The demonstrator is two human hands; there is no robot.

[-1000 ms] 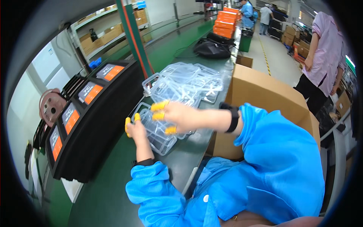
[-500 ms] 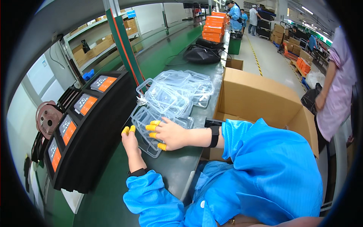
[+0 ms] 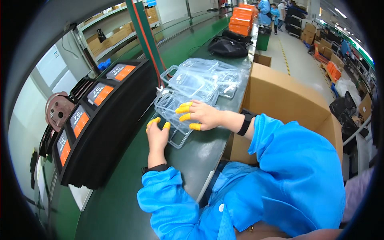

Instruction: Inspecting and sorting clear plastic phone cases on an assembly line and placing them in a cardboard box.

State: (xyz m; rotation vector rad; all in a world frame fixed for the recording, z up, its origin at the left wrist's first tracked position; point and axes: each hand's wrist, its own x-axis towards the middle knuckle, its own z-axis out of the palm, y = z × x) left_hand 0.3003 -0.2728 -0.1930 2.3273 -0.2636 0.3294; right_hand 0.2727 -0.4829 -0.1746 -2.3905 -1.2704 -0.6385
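A loose heap of clear plastic blister trays (image 3: 192, 80) lies on the dark green bench. My right hand (image 3: 206, 116), with yellow finger cots on its fingertips, rests over the near trays with its fingers stretched apart. Beside the nearest clear tray (image 3: 176, 141), at its left edge, is my left hand (image 3: 158, 138). Its thumb and a finger, both in yellow cots, are apart with nothing visible between them. Whether the left fingertips touch the tray's edge I cannot tell.
On the left stands a black display rack (image 3: 116, 116) with orange-and-grey boxes. An open cardboard carton (image 3: 288, 92) is right of the bench. Farther along sit a black bag (image 3: 228, 46) and stacked orange boxes (image 3: 242, 20). A green post (image 3: 148, 40) rises behind the trays.
The view has shifted, so the scene sits farther right. My left thumb and finger have spread wider apart. The person in a lilac coat at the right has mostly left the view.
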